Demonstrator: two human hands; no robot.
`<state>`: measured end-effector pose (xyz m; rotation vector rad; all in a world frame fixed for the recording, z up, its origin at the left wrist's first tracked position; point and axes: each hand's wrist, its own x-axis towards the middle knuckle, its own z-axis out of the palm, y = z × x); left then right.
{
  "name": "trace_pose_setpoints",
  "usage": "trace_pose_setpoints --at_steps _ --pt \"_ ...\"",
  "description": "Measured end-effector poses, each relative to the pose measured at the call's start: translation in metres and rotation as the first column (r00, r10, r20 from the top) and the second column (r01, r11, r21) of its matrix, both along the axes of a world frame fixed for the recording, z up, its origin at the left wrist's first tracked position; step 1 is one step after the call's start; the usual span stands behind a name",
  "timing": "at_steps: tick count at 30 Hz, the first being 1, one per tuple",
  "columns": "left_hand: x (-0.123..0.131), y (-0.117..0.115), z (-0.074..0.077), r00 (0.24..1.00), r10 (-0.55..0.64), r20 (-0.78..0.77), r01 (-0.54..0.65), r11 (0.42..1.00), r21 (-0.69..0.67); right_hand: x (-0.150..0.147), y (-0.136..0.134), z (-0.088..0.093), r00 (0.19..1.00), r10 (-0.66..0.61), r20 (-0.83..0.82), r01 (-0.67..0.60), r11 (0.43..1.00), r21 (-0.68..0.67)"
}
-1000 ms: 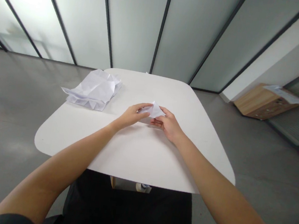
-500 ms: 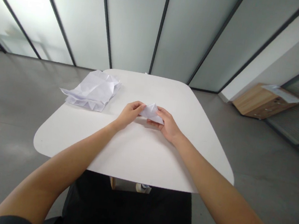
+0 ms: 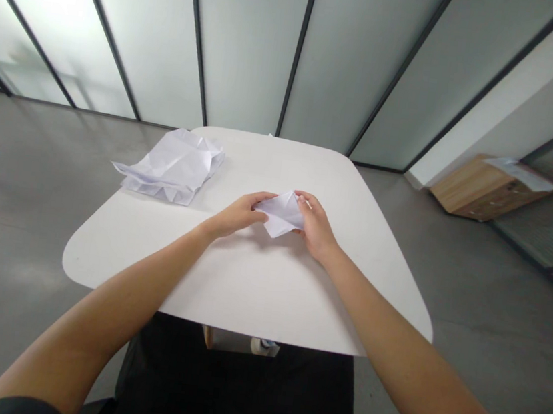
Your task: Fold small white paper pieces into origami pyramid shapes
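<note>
While left hand (image 3: 236, 215), right hand (image 3: 315, 228) clamp folded paper (image 3: 280, 214) — long axis sideways, corner nearward.

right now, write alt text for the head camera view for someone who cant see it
A person's left hand and right hand hold a small folded piece of white paper between them over a rounded white table. A crumpled sheet of white paper lies at the table's far left, before a frosted glass wall.

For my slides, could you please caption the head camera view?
Left hand and right hand hold folded white paper over a table, near a crumpled sheet.
</note>
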<state>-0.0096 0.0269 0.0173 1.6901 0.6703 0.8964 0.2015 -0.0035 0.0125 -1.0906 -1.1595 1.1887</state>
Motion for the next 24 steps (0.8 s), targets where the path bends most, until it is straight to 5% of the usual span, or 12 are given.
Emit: trace_pose_setpoints --at_steps 6,14,20,24 --pt "-0.001 0.003 -0.005 0.939 0.242 -0.245 -0.194 0.960 0.203 0.000 0.000 -0.005 0.966 -0.014 0.258 -0.039 0.979 0.198" --pt "-0.004 0.011 -0.002 0.846 0.456 -0.277 -0.328 0.854 0.404 0.004 0.004 -0.010 0.897 0.007 0.443 -0.082 0.985 0.152" --pt "-0.007 0.012 -0.002 0.856 0.416 -0.306 -0.297 0.882 0.365 0.008 0.006 -0.006 0.828 -0.243 0.505 0.008 0.906 0.422" --pt "-0.010 0.011 -0.004 0.894 0.299 -0.333 -0.220 0.941 0.257 0.010 0.003 0.000 0.802 -0.251 0.542 0.042 0.929 0.368"
